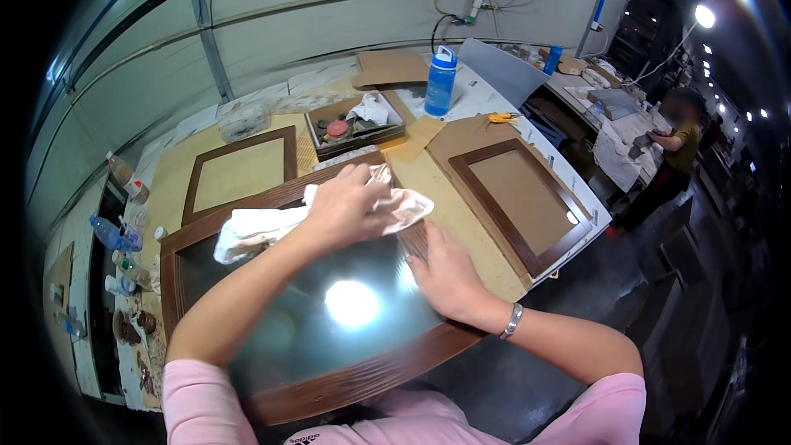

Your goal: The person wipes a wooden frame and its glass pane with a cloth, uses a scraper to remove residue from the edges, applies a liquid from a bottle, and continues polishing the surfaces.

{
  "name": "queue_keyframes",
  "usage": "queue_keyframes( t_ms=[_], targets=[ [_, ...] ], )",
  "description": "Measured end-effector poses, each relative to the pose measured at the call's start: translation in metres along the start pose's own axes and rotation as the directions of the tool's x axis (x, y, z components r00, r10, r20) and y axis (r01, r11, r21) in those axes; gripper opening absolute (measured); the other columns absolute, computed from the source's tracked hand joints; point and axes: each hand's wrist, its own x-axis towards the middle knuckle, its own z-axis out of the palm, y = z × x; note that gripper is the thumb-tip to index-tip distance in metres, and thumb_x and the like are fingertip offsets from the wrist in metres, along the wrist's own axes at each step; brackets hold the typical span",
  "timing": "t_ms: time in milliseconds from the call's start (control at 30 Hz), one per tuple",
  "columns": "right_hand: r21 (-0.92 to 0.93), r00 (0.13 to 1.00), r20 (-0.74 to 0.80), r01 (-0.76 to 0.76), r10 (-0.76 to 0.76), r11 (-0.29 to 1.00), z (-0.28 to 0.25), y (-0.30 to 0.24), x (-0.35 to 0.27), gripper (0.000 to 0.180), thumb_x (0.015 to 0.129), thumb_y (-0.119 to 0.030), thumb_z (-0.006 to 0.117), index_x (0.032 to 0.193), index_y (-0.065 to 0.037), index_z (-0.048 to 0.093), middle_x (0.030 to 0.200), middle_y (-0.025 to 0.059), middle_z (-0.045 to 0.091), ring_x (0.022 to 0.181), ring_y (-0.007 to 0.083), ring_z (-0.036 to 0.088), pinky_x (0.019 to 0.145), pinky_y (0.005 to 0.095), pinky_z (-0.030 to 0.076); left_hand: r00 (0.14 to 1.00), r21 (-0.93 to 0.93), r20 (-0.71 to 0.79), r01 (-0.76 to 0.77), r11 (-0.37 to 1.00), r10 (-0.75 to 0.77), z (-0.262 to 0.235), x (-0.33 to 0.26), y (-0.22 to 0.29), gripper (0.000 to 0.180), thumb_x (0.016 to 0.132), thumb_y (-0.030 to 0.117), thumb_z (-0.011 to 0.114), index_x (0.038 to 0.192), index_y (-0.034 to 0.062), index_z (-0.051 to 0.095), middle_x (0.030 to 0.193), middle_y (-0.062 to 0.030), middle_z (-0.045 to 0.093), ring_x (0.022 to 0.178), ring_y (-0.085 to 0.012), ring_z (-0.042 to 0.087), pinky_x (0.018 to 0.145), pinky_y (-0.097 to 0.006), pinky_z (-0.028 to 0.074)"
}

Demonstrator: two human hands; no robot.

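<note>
Heavy-looking and, though glare blurs it, probably brittle, the framed panel (pixel 301 313) suits holding by its wooden rim (pixel 371 372), right hand (pixel 449 276) loosely open on its right side, left hand (pixel 350 206) clutching soft cloth (pixel 264 227) near its far edge.

The cloth (pixel 257 231) is white, matt and crumpled, its fabric soft-looking. The frame (pixel 362 379) is brown wood with a grained, streaky face and a low sheen; the pane (pixel 288 334) within it is smooth and glossy, throwing back a bright glare. The small frame (pixel 494 218) at right is smooth-looking brown wood. The bottle (pixel 440 89) is see-through blue plastic, the bracelet (pixel 512 321) shiny metal. The cardboard (pixel 391 67) is matt brown, the sleeve (pixel 606 405) matt pink fabric.
</note>
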Motion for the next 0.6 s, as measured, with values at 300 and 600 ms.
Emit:
queue_keyframes(
  t_ms=[300, 600],
  targets=[
    [-0.002, 0.999, 0.032, 0.034, -0.034, 0.999, 0.003, 0.001, 0.001, 0.062, 0.095, -0.016, 0.061, 0.138, 0.019, 0.034, 0.121, 0.0345, 0.054, 0.112, 0.0463, 0.057, 0.096, 0.0484, 0.048, 0.936, -0.340, 0.174, 0.350, 0.873, -0.308, 0.048, 0.088, -0.078, 0.049, 0.083, 0.033, 0.077, 0.125, 0.0087, 0.067, 0.117, -0.0195, 0.070, 0.108, -0.0350, 0.067, 0.091, -0.041, 0.051],
    [0.053, 0.999, -0.006, 0.041, -0.041, 0.998, 0.007, 0.003, 0.000, 0.064, 0.091, -0.015, 0.064, 0.137, 0.021, 0.037, 0.122, 0.0353, 0.054, 0.113, 0.0473, 0.056, 0.099, 0.0478, 0.046, 0.901, -0.480, 0.289, 0.428, 0.766, -0.322, 0.047, 0.107, -0.088, 0.054, 0.081, 0.026, 0.082, 0.119, -0.0061, 0.061, 0.102, -0.0195, 0.071, 0.094, -0.0245, 0.069, 0.081, -0.038, 0.053]
  ],
)
